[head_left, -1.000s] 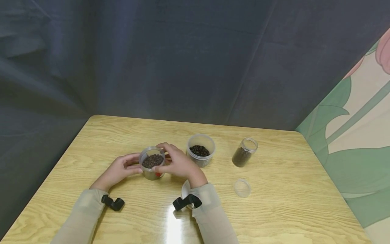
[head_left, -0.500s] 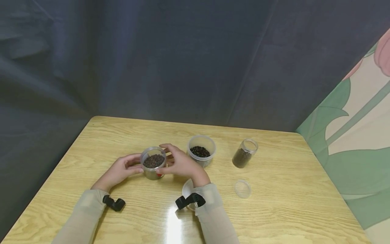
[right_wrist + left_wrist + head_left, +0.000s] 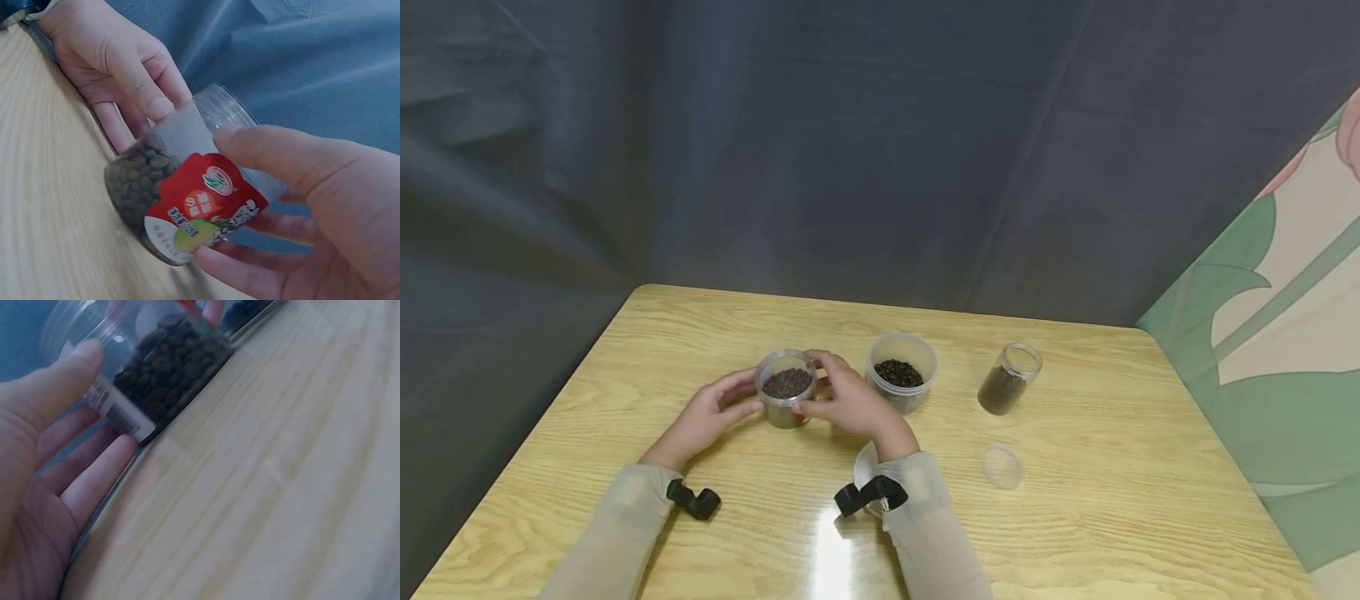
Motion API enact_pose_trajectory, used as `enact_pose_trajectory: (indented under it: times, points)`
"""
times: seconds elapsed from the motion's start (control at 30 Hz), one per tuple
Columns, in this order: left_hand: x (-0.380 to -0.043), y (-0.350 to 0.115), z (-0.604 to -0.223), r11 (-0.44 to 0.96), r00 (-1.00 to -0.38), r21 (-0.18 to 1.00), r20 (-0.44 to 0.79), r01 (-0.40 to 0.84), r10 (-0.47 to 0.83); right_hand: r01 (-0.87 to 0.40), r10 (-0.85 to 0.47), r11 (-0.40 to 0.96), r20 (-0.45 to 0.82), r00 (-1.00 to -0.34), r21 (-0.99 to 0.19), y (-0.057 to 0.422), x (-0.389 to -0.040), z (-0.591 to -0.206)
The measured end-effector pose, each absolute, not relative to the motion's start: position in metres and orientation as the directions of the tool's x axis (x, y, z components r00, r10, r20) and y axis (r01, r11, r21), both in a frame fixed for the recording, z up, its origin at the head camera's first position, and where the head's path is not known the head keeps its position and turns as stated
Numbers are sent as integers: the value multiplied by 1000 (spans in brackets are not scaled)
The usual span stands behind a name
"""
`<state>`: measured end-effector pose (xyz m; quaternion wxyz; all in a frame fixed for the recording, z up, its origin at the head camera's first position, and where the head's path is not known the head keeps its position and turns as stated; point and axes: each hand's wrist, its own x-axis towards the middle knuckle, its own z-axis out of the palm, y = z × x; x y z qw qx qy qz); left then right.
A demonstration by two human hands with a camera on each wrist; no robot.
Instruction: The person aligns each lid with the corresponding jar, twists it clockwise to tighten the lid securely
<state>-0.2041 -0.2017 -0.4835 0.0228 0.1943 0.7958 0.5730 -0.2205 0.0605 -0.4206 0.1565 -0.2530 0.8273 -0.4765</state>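
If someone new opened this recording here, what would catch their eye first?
Probably the clear jar of dark beans held between the left hand and right hand, its bright red label facing the right wrist camera. After that, perhaps the big pink-and-green floral pattern at the head view's right edge, beside the dark cloth behind the table.

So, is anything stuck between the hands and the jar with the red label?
Nothing visible: the left hand and right hand both touch the jar directly. The clear tub stands off to its right, not between.
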Motion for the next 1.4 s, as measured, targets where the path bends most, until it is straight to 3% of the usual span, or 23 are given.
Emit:
enact_pose_trajectory:
  times: [0.27, 0.53, 1.4]
  points:
    - [-205, -186, -483, 291, -926, 901, 232, 320, 298, -268, -516, 440, 3, -857, -857, 60, -223, -422]
    - [-205, -173, -485, 418, -919, 821, 310, 388, 245, -267, -447, 464, 37, -894, -845, 54, -223, -427]
    - [-204, -170, -484, 509, -937, 787, 303, 348, 171, -252, -343, 492, 81, -936, -833, 38, -220, -434]
